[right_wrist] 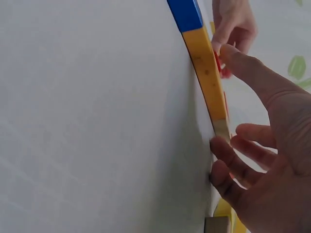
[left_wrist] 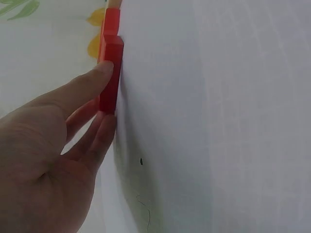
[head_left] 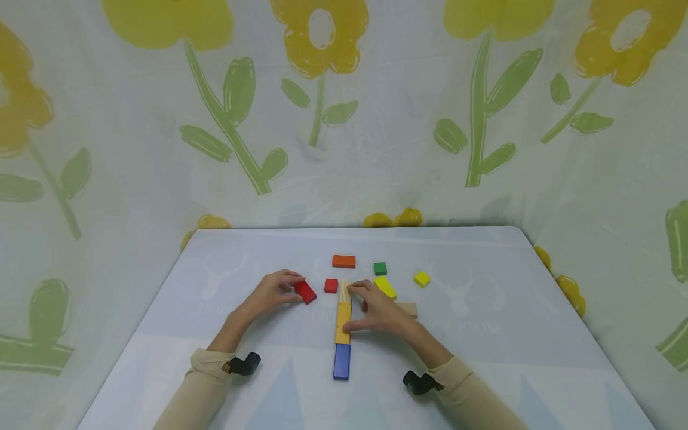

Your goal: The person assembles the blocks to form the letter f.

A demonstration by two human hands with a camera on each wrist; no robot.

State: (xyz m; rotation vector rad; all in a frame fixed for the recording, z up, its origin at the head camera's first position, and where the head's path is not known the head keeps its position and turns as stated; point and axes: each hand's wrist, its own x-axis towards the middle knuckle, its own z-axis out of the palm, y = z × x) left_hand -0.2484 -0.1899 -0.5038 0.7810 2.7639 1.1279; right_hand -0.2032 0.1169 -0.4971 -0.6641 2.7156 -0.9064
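My left hand (head_left: 274, 291) pinches a red rectangular block (head_left: 307, 292) between thumb and fingers, close over the white table; in the left wrist view the thumb lies along its face. A straight column runs toward me: a pale striped wood block (head_left: 345, 292), a yellow-orange block (head_left: 343, 316) and a blue block (head_left: 341, 362), end to end. My right hand (head_left: 383, 309) spreads along the column's right side, index fingertip at the wood block and thumb at the yellow-orange one. Left of the column's far end lies a small red block (head_left: 330, 286).
Beyond the column lies an orange block (head_left: 344, 261). To the right are a small green block (head_left: 380, 269), a yellow block (head_left: 385, 287) and a smaller yellow one (head_left: 421, 279). A plain wood block (head_left: 409, 309) is partly hidden behind my right hand. Flower-printed cloth surrounds the table (head_left: 473, 358).
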